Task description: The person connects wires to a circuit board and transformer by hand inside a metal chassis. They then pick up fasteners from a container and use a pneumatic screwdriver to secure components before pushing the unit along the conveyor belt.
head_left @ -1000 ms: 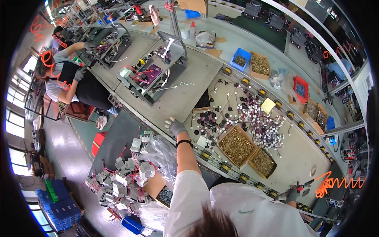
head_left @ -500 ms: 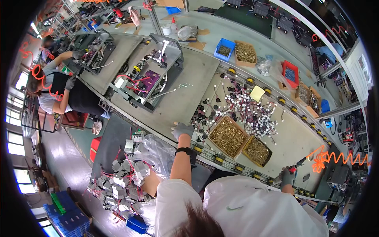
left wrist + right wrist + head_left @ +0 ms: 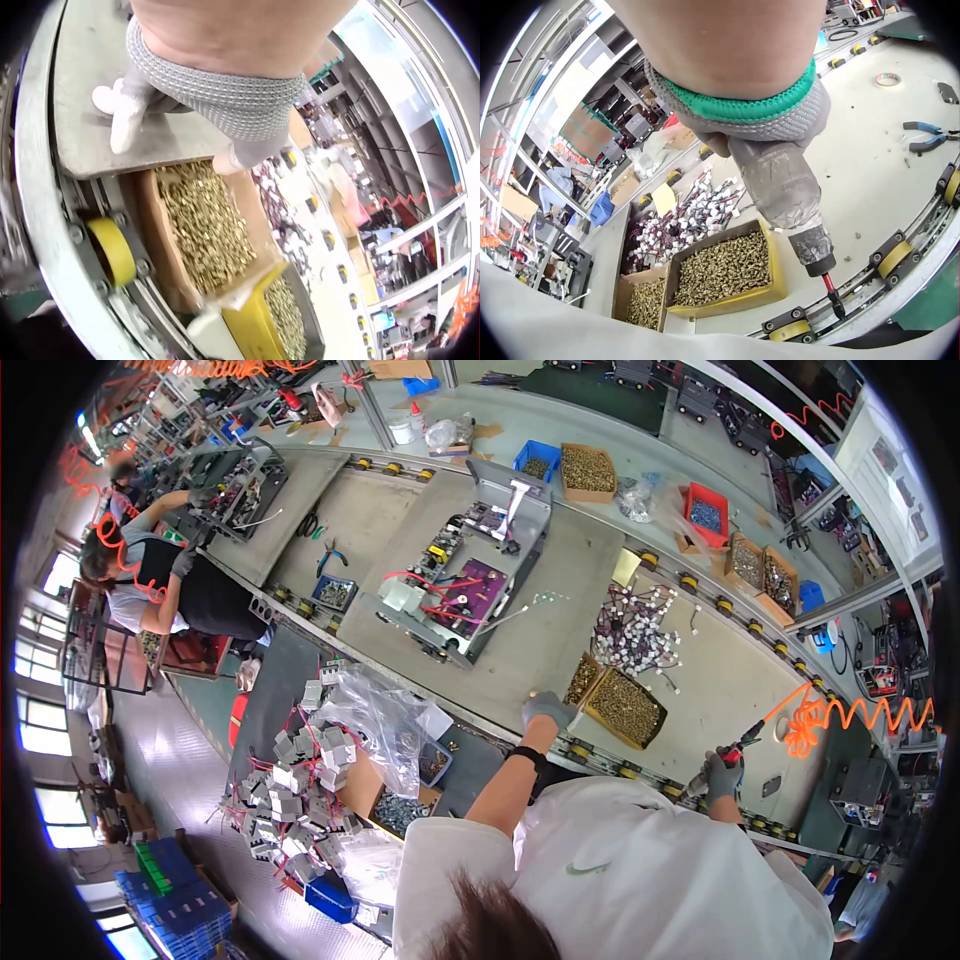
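My gloved left hand (image 3: 548, 710) rests on the right front part of a grey board (image 3: 400, 622), which carries an open metal chassis (image 3: 478, 588) with a purple circuit board. In the left wrist view, that hand's white fingertips (image 3: 126, 124) spread on the board, beside a carton of brass screws (image 3: 202, 225). A gloved right hand (image 3: 720, 772) grips a taped power screwdriver (image 3: 784, 191); its red and black bit (image 3: 834, 296) points down near the roller rail in the right wrist view. The board's edge covers part of the screw carton.
White-plugged wires (image 3: 635, 630) and a second box of screws (image 3: 625, 708) lie right of the board. An orange coiled hose (image 3: 860, 715) hangs far right. Grey parts with red wires (image 3: 300, 770) pile up at lower left. Another person (image 3: 150, 575) works at left. Blue-handled pliers (image 3: 926, 135) lie farther along.
The board and chassis have shifted right with my left hand, now covering some wires and part of the carton. Pliers and a small tray show behind them. My right hand still holds the screwdriver.
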`<act>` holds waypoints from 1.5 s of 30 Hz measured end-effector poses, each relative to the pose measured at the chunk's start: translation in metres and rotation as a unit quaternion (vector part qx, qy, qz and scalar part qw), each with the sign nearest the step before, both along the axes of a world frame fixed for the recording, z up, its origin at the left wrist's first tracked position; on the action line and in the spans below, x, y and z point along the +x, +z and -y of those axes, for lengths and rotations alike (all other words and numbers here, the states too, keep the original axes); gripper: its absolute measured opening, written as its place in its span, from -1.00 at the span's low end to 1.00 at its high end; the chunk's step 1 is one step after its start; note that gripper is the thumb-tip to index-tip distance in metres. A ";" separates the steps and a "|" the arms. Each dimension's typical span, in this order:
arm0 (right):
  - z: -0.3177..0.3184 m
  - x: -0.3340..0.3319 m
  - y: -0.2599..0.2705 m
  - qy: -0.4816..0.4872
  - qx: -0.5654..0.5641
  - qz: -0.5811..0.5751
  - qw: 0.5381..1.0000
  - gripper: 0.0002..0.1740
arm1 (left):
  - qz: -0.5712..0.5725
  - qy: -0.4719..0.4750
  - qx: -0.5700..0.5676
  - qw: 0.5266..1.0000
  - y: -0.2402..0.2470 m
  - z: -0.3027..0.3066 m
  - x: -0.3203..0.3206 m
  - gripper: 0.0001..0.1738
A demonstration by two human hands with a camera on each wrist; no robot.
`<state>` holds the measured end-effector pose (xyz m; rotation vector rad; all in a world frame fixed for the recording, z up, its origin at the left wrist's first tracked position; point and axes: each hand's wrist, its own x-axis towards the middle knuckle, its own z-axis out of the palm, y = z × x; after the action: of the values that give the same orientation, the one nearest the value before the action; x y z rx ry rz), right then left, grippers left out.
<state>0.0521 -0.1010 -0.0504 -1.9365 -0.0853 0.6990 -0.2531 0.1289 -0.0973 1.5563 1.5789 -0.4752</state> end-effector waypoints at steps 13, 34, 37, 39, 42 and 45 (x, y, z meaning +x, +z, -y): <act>0.119 0.063 -0.079 -0.039 -0.025 0.057 0.997 -0.72 | 0.171 -0.248 0.072 0.951 -0.057 0.077 0.004 -0.47; 0.241 0.021 -0.046 -0.309 -0.159 0.066 0.936 -0.51 | 0.007 -0.567 -0.028 0.823 0.001 0.087 0.086 -0.30; 0.262 0.028 -0.044 -0.362 -0.120 0.061 0.922 -0.51 | 0.009 -0.584 -0.040 0.811 -0.010 0.088 0.097 -0.29; 0.285 0.038 -0.059 -0.355 -0.077 0.045 0.931 -0.51 | 0.046 -0.577 -0.021 0.815 -0.012 0.088 0.099 -0.32; 0.295 0.043 -0.062 -0.328 0.000 -0.002 0.945 -0.53 | 0.055 -0.576 -0.032 0.815 -0.011 0.085 0.101 -0.31; 0.295 0.055 -0.075 -0.293 0.006 0.010 0.956 -0.56 | 0.061 -0.567 -0.047 0.820 -0.012 0.083 0.099 -0.30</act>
<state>0.1069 -0.3960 -0.1257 -1.8228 0.4550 0.2788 -0.1539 0.0456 -0.1089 2.2726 0.3451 -1.0246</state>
